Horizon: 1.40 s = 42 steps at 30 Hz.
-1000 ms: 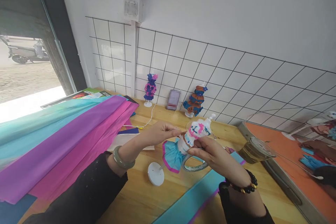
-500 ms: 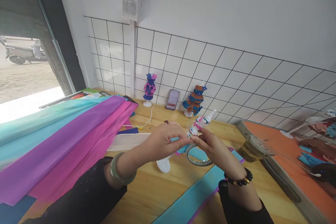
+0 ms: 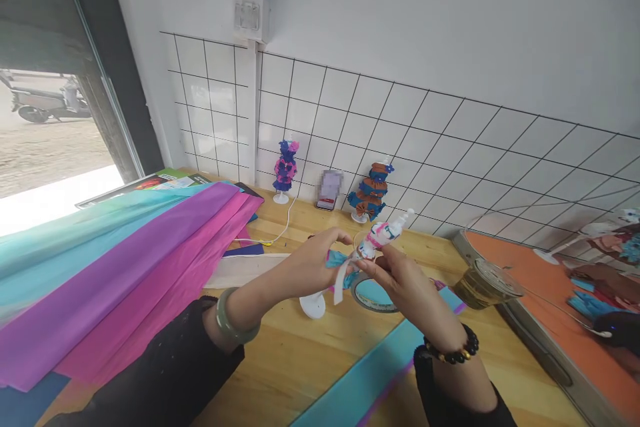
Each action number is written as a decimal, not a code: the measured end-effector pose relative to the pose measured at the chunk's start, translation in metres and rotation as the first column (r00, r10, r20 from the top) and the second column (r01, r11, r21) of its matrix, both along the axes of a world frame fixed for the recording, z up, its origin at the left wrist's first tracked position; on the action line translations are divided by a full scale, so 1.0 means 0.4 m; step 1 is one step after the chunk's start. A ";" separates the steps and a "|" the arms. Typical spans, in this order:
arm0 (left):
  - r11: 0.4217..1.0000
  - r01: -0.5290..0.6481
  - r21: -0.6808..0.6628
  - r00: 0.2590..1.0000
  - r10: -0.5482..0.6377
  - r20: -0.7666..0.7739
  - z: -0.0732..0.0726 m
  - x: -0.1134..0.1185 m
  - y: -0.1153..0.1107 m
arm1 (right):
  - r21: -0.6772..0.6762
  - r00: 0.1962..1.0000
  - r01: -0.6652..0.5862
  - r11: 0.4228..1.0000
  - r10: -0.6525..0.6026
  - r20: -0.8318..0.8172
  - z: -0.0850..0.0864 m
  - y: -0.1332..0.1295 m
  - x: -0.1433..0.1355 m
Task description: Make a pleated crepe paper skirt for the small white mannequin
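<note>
A small white dress form (image 3: 385, 232), wrapped in white and pink with a turquoise ruffle lower down, leans to the right between my hands. My right hand (image 3: 405, 280) is closed on its middle, thumb and fingers pressed at the wrap. Around the form's lower part my left hand (image 3: 317, 260) is curled, the thumb raised and the fingers partly hidden behind it. A short white strip (image 3: 341, 281) hangs down from the wrap beside my left fingers. The form's round white base (image 3: 313, 305) shows below my left hand.
A tape roll (image 3: 375, 295) and a turquoise strip (image 3: 357, 380) lie on the wooden table. Coloured paper sheets (image 3: 125, 267) cover the left side. Along the tiled wall stand two dressed forms (image 3: 285, 167), (image 3: 371, 193) and a phone (image 3: 329, 190). A brown container (image 3: 485, 283) is right.
My left hand has opened its pinch and shifted slightly, its thumb now raised. The white strip now hangs visibly from the wrap. The form's base has moved up a little.
</note>
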<state>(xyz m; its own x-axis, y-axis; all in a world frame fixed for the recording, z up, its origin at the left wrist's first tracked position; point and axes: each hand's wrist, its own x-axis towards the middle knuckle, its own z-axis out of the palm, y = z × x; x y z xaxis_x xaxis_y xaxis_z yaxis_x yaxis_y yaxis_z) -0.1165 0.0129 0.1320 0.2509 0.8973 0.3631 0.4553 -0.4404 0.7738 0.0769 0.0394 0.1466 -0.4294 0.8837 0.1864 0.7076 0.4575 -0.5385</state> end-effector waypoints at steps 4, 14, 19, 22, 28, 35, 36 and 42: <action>0.995 0.099 -0.013 0.989 -0.097 0.110 -0.004 0.010 0.000 | 0.089 0.999 0.008 0.996 -0.011 0.033 -0.002 -0.018 -0.020; 0.989 -0.001 0.146 0.998 -0.009 0.066 -0.042 0.021 0.029 | 0.103 1.000 0.022 0.994 -0.024 0.017 -0.004 -0.026 -0.032; 0.937 -0.209 0.279 0.964 0.245 -0.102 -0.032 0.018 0.029 | 0.105 0.998 0.055 0.993 -0.056 0.004 -0.002 -0.026 -0.023; 0.921 -0.248 0.300 0.953 0.288 -0.097 -0.030 0.011 0.033 | 0.147 0.996 0.094 0.985 -0.094 -0.005 0.005 -0.034 -0.024; 0.938 -0.300 0.176 0.946 0.316 -0.067 -0.017 0.001 0.038 | 0.359 0.983 0.133 0.924 -0.168 0.069 0.012 -0.068 -0.040; 0.957 -0.261 0.129 0.965 0.258 0.037 -0.013 -0.003 0.045 | 0.723 0.975 0.043 0.690 -0.187 0.120 -0.001 -0.081 -0.057; 0.962 -0.243 0.123 0.970 0.238 0.059 -0.016 -0.004 0.047 | 0.736 0.974 0.043 0.676 -0.194 0.121 -0.002 -0.079 -0.058; 0.980 -0.194 0.033 0.967 0.186 0.176 -0.030 -0.005 0.053 | 0.700 0.980 0.095 0.708 -0.189 0.058 -0.003 -0.059 -0.052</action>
